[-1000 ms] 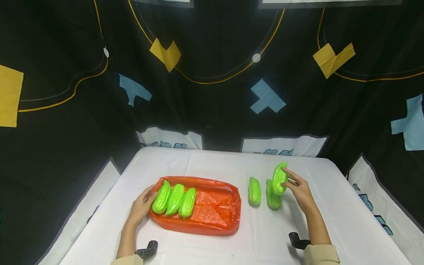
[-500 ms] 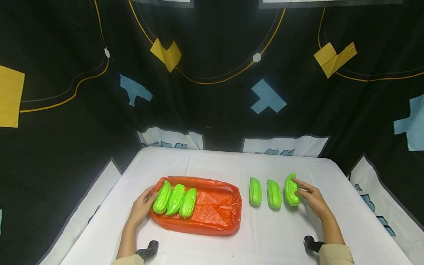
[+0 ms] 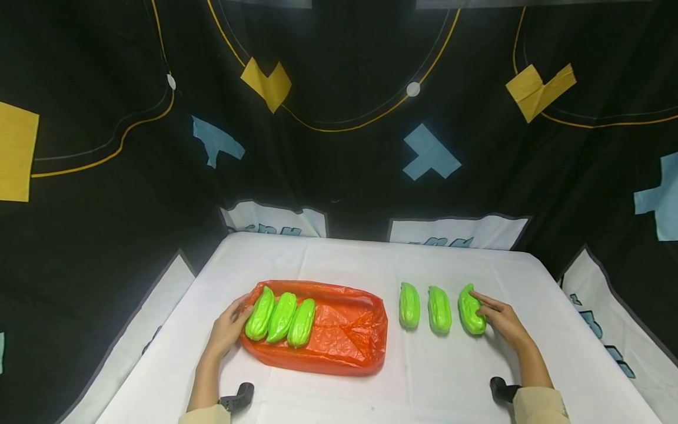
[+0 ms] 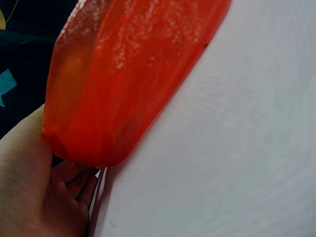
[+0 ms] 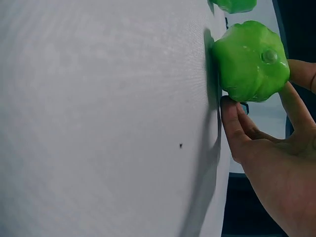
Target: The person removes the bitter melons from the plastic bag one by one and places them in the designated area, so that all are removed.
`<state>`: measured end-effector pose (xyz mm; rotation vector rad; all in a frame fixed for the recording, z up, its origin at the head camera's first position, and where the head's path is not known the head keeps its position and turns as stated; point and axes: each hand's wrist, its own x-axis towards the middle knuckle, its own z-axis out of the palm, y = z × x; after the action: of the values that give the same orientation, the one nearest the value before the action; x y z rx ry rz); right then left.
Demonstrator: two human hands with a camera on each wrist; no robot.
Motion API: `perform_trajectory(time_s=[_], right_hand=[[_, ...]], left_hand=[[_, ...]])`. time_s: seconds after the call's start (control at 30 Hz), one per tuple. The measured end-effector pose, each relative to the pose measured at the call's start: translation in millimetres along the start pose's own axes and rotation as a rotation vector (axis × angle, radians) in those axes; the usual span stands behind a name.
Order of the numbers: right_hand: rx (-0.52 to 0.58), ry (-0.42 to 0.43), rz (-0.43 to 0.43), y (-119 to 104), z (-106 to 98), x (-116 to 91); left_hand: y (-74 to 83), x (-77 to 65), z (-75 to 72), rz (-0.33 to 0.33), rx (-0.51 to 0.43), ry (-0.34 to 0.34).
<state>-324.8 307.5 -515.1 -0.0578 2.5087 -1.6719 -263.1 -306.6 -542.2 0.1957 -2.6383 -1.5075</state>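
White cloth [image 3: 439,383], black drapes [image 3: 328,171] behind; left hand [image 3: 226,331] grips a red tray [image 3: 339,333], right hand [image 3: 504,324] a green vegetable [image 3: 468,312].

green gourds [image 3: 469,312] looked plastic, glossy and lumpy from where I stood, red tray [image 3: 339,360] was shiny, crinkled plastic film, white table cover [image 3: 429,377] read as matt cloth, faintly creased, black backdrop [image 3: 344,171] seemed dull rippled fabric, sleeves [image 3: 540,406] looked like matt cloth

The vegetables [image 3: 468,311] are green, the container [image 3: 344,330] red, the tablecloth [image 3: 318,400] white, the curtain [image 3: 339,171] black with yellow patches [image 3: 270,92].
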Motion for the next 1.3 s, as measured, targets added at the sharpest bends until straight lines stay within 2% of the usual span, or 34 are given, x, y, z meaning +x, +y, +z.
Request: perform_trajectory(time_s=[0.23, 0.53, 0.87, 0.93, 1.0, 1.17, 1.2, 1.23, 1.3], right_hand=[[0.008, 0.002, 0.026, 3.9, -1.9, 1.4], [0.054, 0.014, 0.009, 7.2, -2.6, -0.7], [-0.023, 0.079, -0.027, -1.5, -1.9, -7.7], [-0.033, 0.113, -0.051, -3.6, -1.2, -8.4], [-0.013, 0.183, -0.089, 0.6, -0.5, -4.8], [0.072, 0.361, -0.208, 27.7, -0.9, 25.2], [0.084, 0.381, -0.222, 32.3, -0.5, 33.1], [0.139, 0.369, -0.261, 27.1, 1.4, 33.0], [0.151, 0.392, -0.292, 27.7, 6.3, 45.3]], left_hand=[[1.9, 0.5, -0.5, -0.003, 0.0, -0.004], [-1.2, 1.6, 0.0, 0.002, 0.0, -0.005], [-0.1, 1.8, -1.5, -0.004, 0.01, -0.003], [0.0, 2.0, -1.5, -0.004, 0.008, -0.004], [-0.1, 1.9, -1.2, -0.007, 0.008, -0.005], [-0.9, 0.4, 0.0, -0.011, 0.007, -0.007], [-0.8, 0.2, 0.1, -0.01, 0.005, -0.006], [-0.7, 0.2, 0.2, -0.009, 0.004, -0.006], [-0.2, 0.3, 0.1, -0.007, 0.003, -0.005]])
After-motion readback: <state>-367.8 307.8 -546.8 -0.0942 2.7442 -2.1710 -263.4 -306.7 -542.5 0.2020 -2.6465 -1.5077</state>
